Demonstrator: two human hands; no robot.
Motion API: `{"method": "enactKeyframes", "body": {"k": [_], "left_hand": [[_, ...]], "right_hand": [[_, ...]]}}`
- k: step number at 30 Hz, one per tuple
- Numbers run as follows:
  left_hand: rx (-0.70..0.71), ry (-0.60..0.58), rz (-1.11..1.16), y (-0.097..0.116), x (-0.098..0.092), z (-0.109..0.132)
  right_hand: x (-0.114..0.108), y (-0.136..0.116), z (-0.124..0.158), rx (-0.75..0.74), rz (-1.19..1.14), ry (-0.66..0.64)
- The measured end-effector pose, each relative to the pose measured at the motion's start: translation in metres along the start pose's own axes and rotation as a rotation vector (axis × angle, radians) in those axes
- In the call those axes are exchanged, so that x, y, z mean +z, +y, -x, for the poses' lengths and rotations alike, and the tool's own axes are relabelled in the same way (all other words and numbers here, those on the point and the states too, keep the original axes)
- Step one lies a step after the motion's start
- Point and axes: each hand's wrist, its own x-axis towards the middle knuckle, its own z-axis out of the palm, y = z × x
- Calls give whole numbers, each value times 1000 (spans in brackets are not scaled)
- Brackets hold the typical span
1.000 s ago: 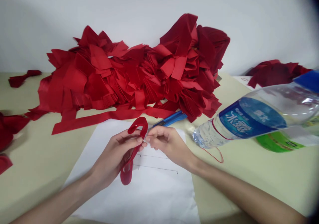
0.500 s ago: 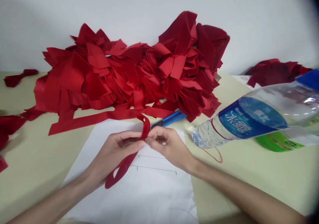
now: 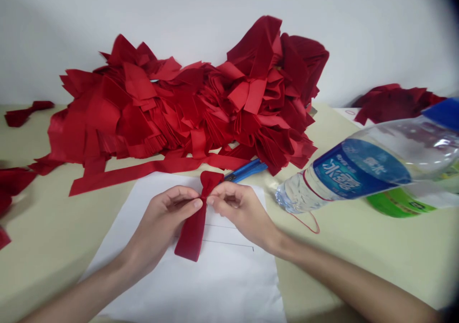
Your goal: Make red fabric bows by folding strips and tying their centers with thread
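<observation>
A red ribbon loop [image 3: 193, 222] is pinched at its waist between both my hands over a white sheet of paper [image 3: 201, 280]. My left hand [image 3: 163, 227] grips it with thumb and fingers closed from the left. My right hand [image 3: 240, 210] pinches the same spot from the right. The ribbon forms a short flared end above the pinch and a longer flattened loop hanging toward me. Thin pencil lines are drawn on the paper under it.
A big heap of cut red ribbon pieces [image 3: 193, 98] fills the table behind, with a long strip [image 3: 143, 170] in front. Blue scissors [image 3: 247, 170] lie by the heap. A water bottle [image 3: 373, 167] lies on its side at right, a red rubber band [image 3: 308, 222] beside it.
The ribbon, an open loop curling above my fingers before, has been flattened and gathered at the middle into a bow-like shape. Both hands stayed in place over the paper.
</observation>
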Motion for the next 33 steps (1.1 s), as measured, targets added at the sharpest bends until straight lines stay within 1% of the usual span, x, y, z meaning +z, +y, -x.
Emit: {"method": "enactKeyframes", "body": {"k": [4, 8, 12, 17, 21, 26, 33], "left_hand": [[-20, -38, 84, -2, 1, 0], [-62, -77, 100, -3, 0, -2], [-50, -89, 87, -2, -2, -4], [77, -104, -86, -1, -5, -5], [70, -125, -138, -2, -5, -7], [51, -138, -135, -1, -5, -5], [67, -150, -193, 0, 0, -4]], "right_hand": [[-2, -2, -1, 63, -98, -48], [-3, -1, -2, 120, -141, -84], [-5, 3, -4, 50, -80, -86], [-6, 4, -2, -63, 132, -86], [-7, 2, 1, -118, 239, -117], [-8, 1, 1, -124, 254, -113], [-7, 3, 3, -70, 272, -111]]}}
